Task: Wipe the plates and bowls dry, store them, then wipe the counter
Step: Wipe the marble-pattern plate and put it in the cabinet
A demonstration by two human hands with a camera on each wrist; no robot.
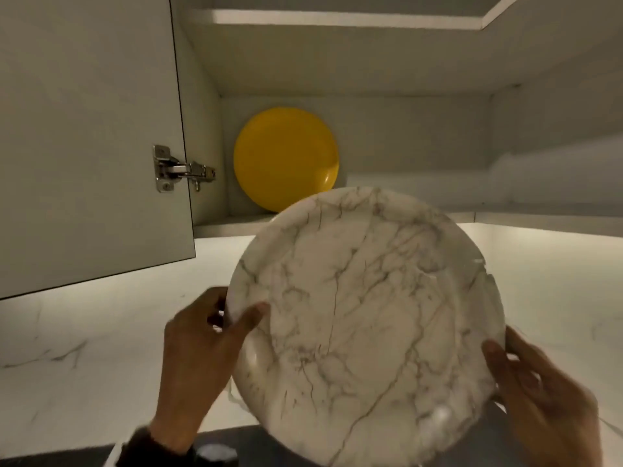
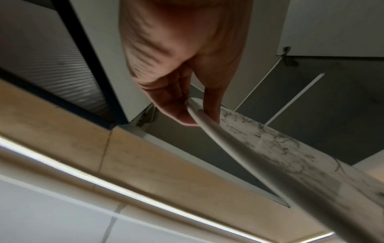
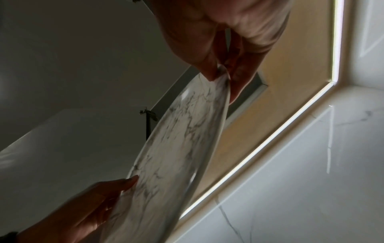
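Note:
A large white marble-patterned plate (image 1: 367, 325) is held up, tilted, in front of an open wall cabinet. My left hand (image 1: 215, 328) pinches its left rim, thumb on the face and fingers behind. My right hand (image 1: 526, 375) grips the lower right rim the same way. The left wrist view shows the left hand (image 2: 193, 113) pinching the marble plate (image 2: 270, 148) at its edge. In the right wrist view the right hand (image 3: 224, 75) pinches the top rim of the marble plate (image 3: 178, 139). A yellow plate (image 1: 285, 158) leans upright against the cabinet's back wall.
The cabinet door (image 1: 91, 136) stands open at the left, on a metal hinge (image 1: 182, 170). The cabinet shelf (image 1: 229, 225) lies just behind the held plate's top edge. A marble backsplash (image 1: 101, 332) is lit by a light strip (image 2: 124, 194) under the cabinet.

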